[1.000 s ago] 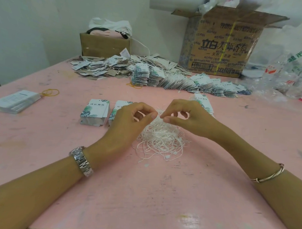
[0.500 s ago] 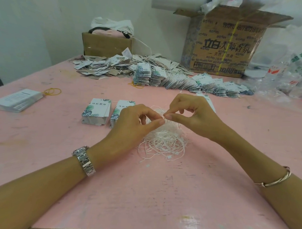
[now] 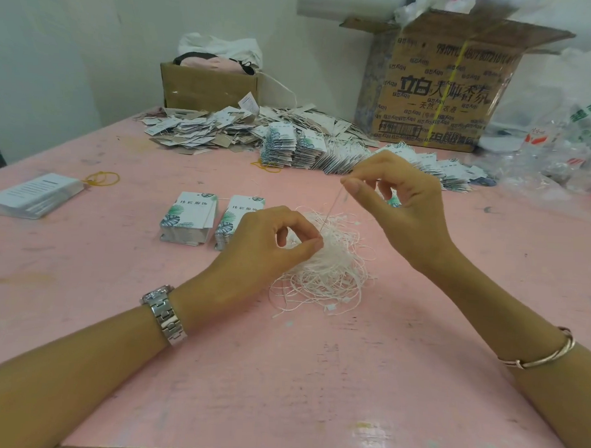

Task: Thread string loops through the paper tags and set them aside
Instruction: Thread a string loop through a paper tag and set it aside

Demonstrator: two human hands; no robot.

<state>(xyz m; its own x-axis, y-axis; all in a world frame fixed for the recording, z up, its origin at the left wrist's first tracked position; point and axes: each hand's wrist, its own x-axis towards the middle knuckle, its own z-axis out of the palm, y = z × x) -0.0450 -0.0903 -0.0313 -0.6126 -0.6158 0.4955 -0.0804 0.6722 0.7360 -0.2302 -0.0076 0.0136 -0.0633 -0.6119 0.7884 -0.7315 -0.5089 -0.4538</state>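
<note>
**A:** Where are our hands?

**B:** Our left hand (image 3: 263, 246) pinches one string loop (image 3: 331, 210) low, at the tangled pile (image 3: 332, 275). Our right hand (image 3: 408, 211) pinches its upper end, drawing it taut.

**A:** What could go wrong?

**B:** Neighbouring strands may snag and lift with it. The tag stacks (image 3: 190, 216) lie untouched, just left of our hands.

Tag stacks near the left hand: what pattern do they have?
The tag stacks are white with teal-green leaf prints; head view.
</note>
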